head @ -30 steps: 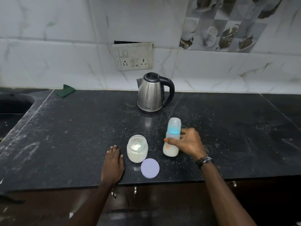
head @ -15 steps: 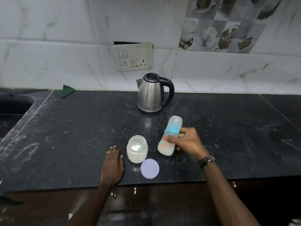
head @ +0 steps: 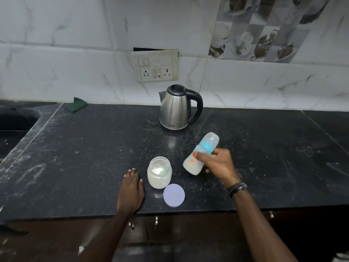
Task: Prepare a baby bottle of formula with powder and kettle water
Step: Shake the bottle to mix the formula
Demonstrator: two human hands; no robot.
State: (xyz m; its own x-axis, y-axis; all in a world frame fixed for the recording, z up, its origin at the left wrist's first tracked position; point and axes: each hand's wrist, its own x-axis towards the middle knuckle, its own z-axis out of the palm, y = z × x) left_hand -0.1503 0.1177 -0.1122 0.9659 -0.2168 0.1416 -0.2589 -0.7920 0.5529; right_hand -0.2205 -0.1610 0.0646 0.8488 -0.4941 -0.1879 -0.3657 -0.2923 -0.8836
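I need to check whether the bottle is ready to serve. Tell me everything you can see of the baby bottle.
The baby bottle is translucent plastic with a blue collar and a clear domed cap on, and an orange mark on its side. Milky white liquid fills its lower part. It is tilted, cap pointing up and to the right, and looks lifted off the black counter, right of the powder jar. The right hand grips its middle; nothing else touches it.
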